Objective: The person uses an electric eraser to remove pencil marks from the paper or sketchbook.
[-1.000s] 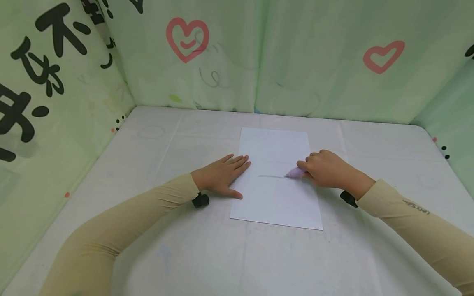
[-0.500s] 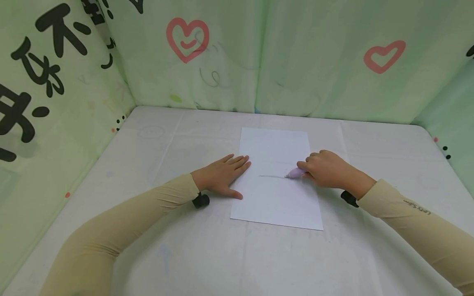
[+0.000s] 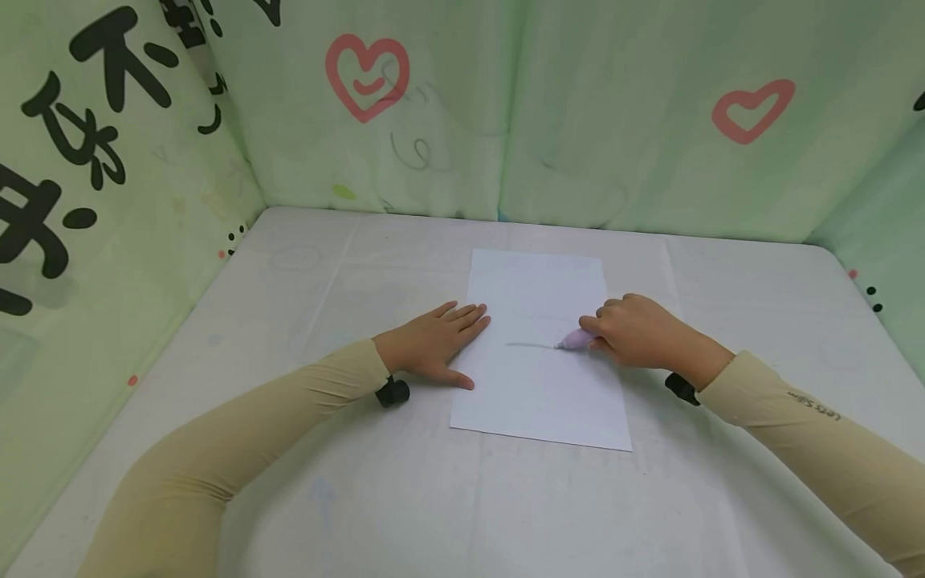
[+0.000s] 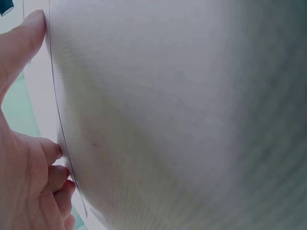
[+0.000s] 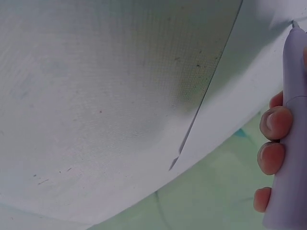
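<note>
A white sheet of paper [image 3: 538, 409] lies on the table, with a short faint grey line [image 3: 527, 345] across its middle. My right hand [image 3: 632, 329] grips a thick lavender pen-shaped tool [image 3: 574, 339], its narrow tip down at the line's right end. In the right wrist view, fingers [image 5: 276, 122] curl round the smooth body of this tool [image 5: 292, 177], and its small grey tip points at the paper [image 5: 254, 62]. My left hand [image 3: 433, 341] rests flat with spread fingers over the sheet's left edge. The left wrist view shows that hand [image 4: 29, 177] along the paper's edge.
A white cloth covers the table [image 3: 347, 498]. Pale green curtains [image 3: 592, 120] with red hearts and black characters stand along its back and sides. Each wrist carries a small black camera, such as the left one [image 3: 393, 392] under the cuff.
</note>
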The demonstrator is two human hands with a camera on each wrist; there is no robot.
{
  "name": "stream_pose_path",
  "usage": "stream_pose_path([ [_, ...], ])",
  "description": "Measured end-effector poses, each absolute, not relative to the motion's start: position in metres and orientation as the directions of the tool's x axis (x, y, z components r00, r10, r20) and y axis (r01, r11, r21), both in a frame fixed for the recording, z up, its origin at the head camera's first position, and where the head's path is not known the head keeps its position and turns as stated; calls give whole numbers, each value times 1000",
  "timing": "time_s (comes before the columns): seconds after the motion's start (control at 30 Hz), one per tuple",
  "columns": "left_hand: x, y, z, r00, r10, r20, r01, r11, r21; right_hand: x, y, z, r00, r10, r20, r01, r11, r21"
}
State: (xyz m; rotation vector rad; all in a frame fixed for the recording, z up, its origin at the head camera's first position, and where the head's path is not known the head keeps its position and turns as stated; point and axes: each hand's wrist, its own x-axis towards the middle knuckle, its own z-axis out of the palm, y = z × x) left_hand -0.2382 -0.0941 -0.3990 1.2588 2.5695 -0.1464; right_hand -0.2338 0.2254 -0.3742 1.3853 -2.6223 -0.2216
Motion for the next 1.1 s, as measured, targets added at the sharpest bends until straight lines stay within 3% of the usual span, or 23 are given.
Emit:
stream_pose_path([
  [1.1,-238,-94,-399,-584,759,-287,786,617,31,-234,223,-372,-543,-836,79,-812,547,203],
])
